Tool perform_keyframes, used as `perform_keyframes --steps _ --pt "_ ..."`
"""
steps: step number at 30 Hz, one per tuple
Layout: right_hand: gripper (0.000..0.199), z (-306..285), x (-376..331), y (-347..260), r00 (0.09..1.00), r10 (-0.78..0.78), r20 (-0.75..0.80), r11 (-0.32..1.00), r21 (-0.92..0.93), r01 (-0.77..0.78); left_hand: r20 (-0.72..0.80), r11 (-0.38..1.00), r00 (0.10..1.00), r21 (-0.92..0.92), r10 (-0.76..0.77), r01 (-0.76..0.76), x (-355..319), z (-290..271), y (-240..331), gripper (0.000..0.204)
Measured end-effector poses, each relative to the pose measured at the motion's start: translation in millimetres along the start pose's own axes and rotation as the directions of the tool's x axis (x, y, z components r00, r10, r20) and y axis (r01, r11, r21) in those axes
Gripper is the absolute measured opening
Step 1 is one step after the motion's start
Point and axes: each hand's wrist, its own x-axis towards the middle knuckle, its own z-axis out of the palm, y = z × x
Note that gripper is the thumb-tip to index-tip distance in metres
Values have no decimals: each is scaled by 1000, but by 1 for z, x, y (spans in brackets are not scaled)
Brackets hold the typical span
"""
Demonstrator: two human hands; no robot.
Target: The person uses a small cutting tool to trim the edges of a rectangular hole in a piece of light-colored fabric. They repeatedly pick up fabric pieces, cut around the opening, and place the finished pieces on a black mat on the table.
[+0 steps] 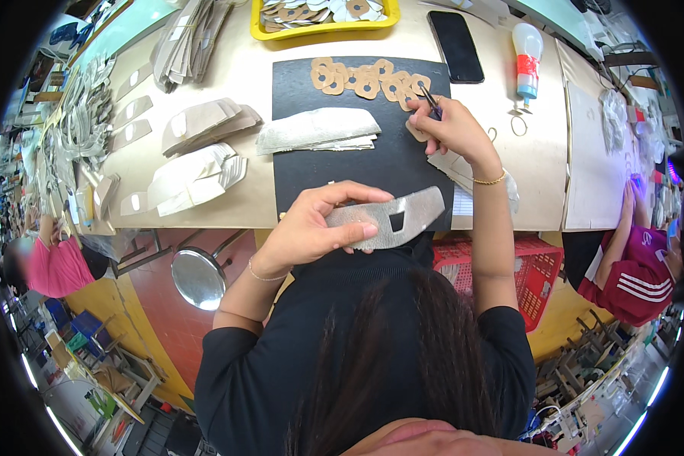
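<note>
My left hand (311, 228) grips a grey, curved, leather-like piece (425, 211) with a dark four-sided opening near its right end. The thumb lies on top and the fingers are behind it. Over the black mat (304, 178), my right hand (457, 131) is closed around a slim dark pointed tool (433, 105), its tip by a cluster of tan ring-shaped pieces (367, 82). Beneath those fingers shows a tan piece (416, 131); I cannot tell if it is held. Between my hands and the cluster lies a stack of silvery curved pieces (323, 129).
A yellow tray (323, 33) of small pieces stands at the back. Rightward lie a phone (456, 47) and a bottle (527, 61). Several stacks of cut pieces (197, 175) are at the left. Below the table are a red crate (536, 285) and a stool (197, 279). People sit on both sides.
</note>
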Motion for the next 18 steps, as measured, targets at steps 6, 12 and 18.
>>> perform_keyframes --steps 6,12,18 --pt "21 21 -28 13 999 27 17 995 93 -28 187 991 982 136 -10 -16 3 -4 -7 30" --pt "24 65 -53 28 988 -141 -63 960 -252 121 317 963 948 262 -19 -68 16 -11 -20 28" --pt "29 44 -65 25 996 -94 -10 992 -86 93 272 970 959 242 -82 14 24 -20 -35 30"
